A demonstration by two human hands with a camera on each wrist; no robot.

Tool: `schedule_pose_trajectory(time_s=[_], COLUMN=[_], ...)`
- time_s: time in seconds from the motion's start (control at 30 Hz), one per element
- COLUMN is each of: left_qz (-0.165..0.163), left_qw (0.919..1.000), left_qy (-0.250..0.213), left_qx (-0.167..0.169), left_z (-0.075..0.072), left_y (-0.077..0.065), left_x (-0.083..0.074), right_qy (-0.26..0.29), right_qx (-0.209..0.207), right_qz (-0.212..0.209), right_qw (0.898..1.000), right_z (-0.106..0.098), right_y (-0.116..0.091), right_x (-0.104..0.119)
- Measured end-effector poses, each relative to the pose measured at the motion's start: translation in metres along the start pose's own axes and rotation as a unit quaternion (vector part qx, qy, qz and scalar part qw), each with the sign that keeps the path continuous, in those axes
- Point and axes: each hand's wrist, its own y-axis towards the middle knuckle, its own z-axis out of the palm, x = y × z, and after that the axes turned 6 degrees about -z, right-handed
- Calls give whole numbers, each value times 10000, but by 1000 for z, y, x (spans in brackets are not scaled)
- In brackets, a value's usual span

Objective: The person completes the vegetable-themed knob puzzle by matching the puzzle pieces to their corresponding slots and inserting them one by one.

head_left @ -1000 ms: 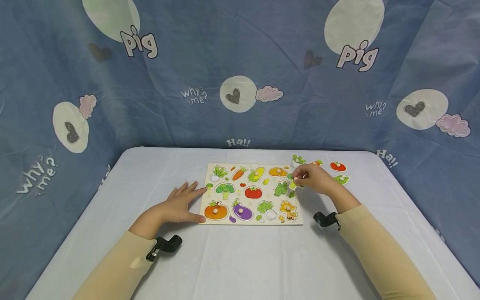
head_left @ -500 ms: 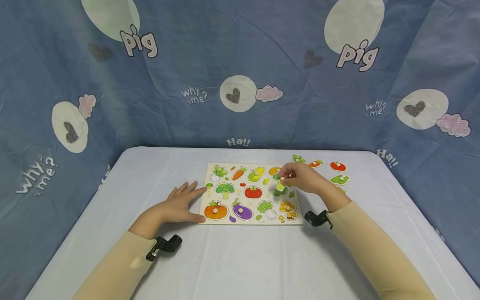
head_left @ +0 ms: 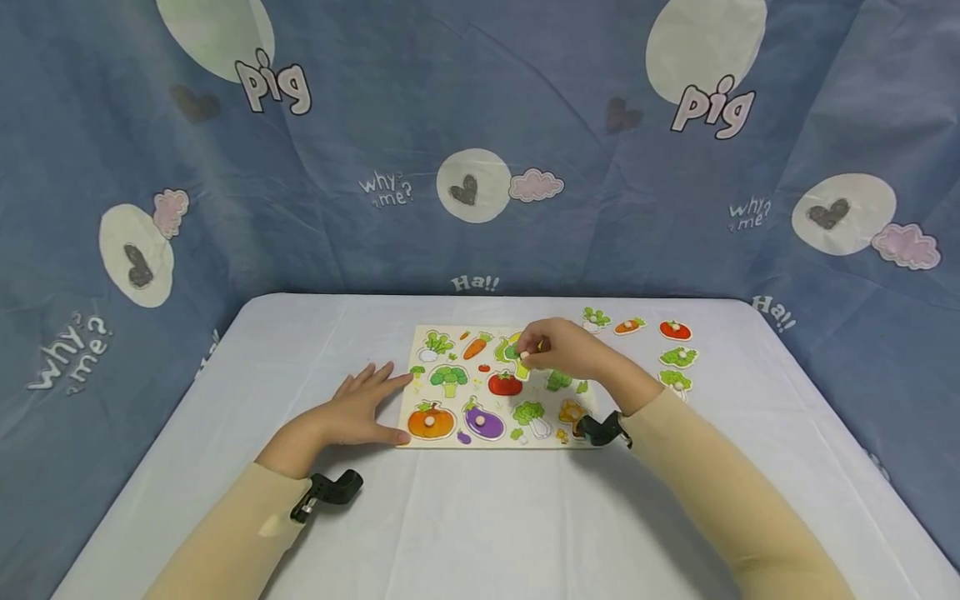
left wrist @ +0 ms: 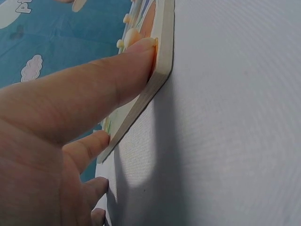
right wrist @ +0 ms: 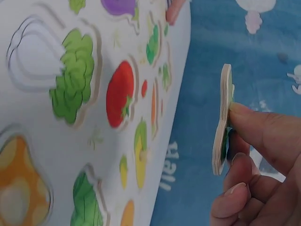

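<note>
In the head view, a flat wooden vegetable puzzle board lies on the white table. My left hand rests at its left edge, fingers spread; the left wrist view has the thumb pressing the board's corner. Above the board, my right hand pinches a broccoli puzzle piece. The right wrist view catches that broccoli piece edge-on, apart from the board. Left of it on the board is a broccoli-shaped slot without a knob. Pumpkin and eggplant pieces with knobs sit in the board.
Several loose pieces lie right of the board: a white radish, a carrot, a tomato and two leafy greens, one a green piece. A blue printed curtain hangs behind the table.
My right hand has carried the broccoli piece leftward from the board's right edge to above its middle. My left hand stays where it was.
</note>
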Motion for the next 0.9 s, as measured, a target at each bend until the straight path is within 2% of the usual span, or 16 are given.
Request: schedule_pose_trajectory(time_s=[0.17,0.47,0.9], left_qz=[-10,169,68], left_qw=[10000,9998,10000], left_qy=[-30,15,60], left_qx=[14,-79,-31], left_z=[0,-1,-2], left_y=[-1,-1,-1], left_x=[1,1,-1], right_qy=[95,183,202], right_qx=[157,403,775], right_qz=[-118,-196,-372], right_qw=[9998,9988,9961], right_z=[11,26,52], right_y=[12,38,69], right_x=[7,14,14])
